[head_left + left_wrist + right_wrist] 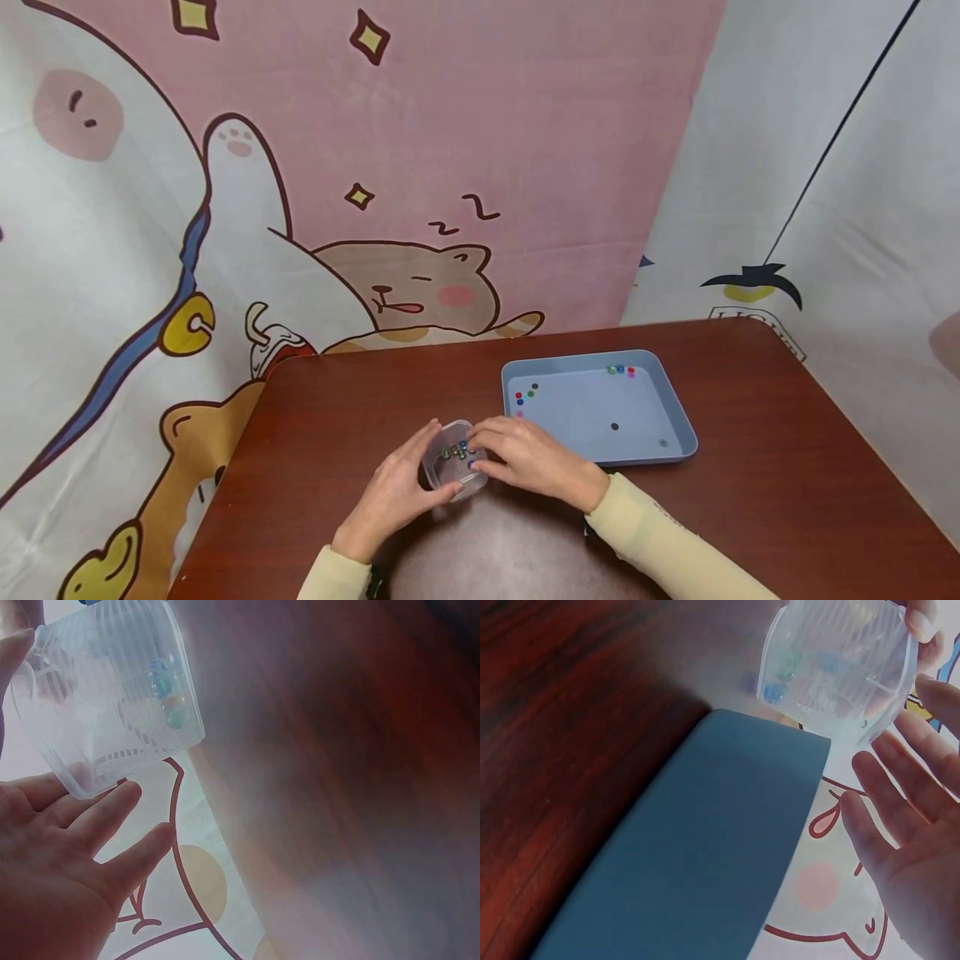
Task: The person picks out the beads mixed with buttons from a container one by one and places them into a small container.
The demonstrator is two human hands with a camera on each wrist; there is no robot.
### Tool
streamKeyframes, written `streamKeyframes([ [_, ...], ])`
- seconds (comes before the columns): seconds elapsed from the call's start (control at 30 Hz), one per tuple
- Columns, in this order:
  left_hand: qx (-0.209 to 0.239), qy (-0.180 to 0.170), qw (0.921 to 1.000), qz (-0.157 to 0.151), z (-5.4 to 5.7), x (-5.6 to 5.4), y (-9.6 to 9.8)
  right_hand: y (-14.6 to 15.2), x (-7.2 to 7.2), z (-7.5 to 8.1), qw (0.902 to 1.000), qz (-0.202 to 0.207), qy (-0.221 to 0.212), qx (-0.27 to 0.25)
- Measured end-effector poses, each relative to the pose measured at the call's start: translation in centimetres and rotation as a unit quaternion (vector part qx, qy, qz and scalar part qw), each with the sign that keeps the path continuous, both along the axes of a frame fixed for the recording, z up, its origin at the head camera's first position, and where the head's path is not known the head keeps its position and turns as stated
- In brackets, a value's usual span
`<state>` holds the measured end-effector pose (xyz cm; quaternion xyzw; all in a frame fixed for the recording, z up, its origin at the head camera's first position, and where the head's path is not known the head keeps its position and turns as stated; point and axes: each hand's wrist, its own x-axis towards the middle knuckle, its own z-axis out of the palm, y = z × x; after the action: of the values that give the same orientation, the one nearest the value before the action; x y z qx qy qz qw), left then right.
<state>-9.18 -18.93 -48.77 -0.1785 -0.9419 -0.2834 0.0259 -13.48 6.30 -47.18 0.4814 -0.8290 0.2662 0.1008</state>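
Observation:
In the head view a clear plastic tub (pixel 447 482) stands in the middle of the table, with several glass marbles (pixel 454 452) on its bottom. Green and blue marbles (pixel 166 694) also show through its ribbed wall in the left wrist view. My left hand (pixel 395 486) grips the tub from the left, thumb on the near side and fingers on the far side. At the tub's right rim, the fingertips of my right hand (pixel 528 457) reach over the opening, with thumb and forefinger apart. Whether those fingertips touch a marble is hidden.
Right of the tub lies a shallow light blue tray (pixel 600 361) holding several small coloured round pieces in groups at its left side and far edge. Single pieces lie elsewhere in it. The brown table (pixel 360 400) ends against a cartoon-printed cloth (pixel 562 167).

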Motion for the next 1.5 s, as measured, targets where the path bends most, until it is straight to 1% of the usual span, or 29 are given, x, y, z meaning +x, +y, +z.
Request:
streamKeyframes([
  [0.1,0.002,0.004,1.0,-0.004,0.0,-0.1,0.1,0.6,0.2,0.4,0.9996,-0.007,-0.027,0.001],
  [0.2,0.002,0.004,1.0,-0.006,-0.1,-0.2,0.3,1.4,0.3,0.9,0.9988,-0.018,-0.045,-0.011],
  [0.37,-0.001,0.0,1.0,-0.005,-0.1,-0.2,0.4,3.4,0.4,1.9,0.9975,-0.041,-0.04,-0.04],
  [0.53,-0.009,-0.008,0.9999,0.0,0.0,-0.1,0.3,6.5,0.6,2.9,0.993,-0.097,-0.045,-0.051],
  [0.67,-0.008,-0.019,0.9998,0.005,0.1,-0.1,0.2,9.7,0.5,3.4,0.9874,-0.143,-0.029,-0.059],
  [0.77,-0.005,-0.023,0.9997,0.007,0.2,0.0,0.1,12.3,0.4,3.5,0.9814,-0.181,-0.015,-0.063],
  [0.87,-0.006,-0.025,0.9996,0.008,0.3,0.1,0.0,14.7,0.3,3.4,0.9735,-0.22,-0.005,-0.063],
  [0.93,-0.01,-0.025,0.9996,0.01,0.2,0.1,-0.1,16.2,0.3,3.2,0.9674,-0.246,-0.007,-0.059],
  [1.07,-0.018,-0.025,0.9994,0.017,0.2,0.2,-0.1,18.8,0.3,2.3,0.9564,-0.286,-0.032,-0.049],
  [1.2,-0.017,-0.026,0.9993,0.02,0.1,0.2,-0.1,20.8,0.3,1.2,0.9475,-0.311,-0.065,-0.034],
  [1.3,-0.018,-0.022,0.9994,0.019,0.0,0.3,0.0,22.0,0.4,0.6,0.9418,-0.323,-0.093,-0.014],
  [1.4,-0.022,-0.009,0.9996,0.014,0.0,0.2,0.1,23.0,0.5,0.2,0.9366,-0.328,-0.123,0.014],
  [1.5,-0.025,0.013,0.9996,0.009,0.1,0.0,0.3,23.9,0.6,-0.2,0.9327,-0.326,-0.148,0.046],
])
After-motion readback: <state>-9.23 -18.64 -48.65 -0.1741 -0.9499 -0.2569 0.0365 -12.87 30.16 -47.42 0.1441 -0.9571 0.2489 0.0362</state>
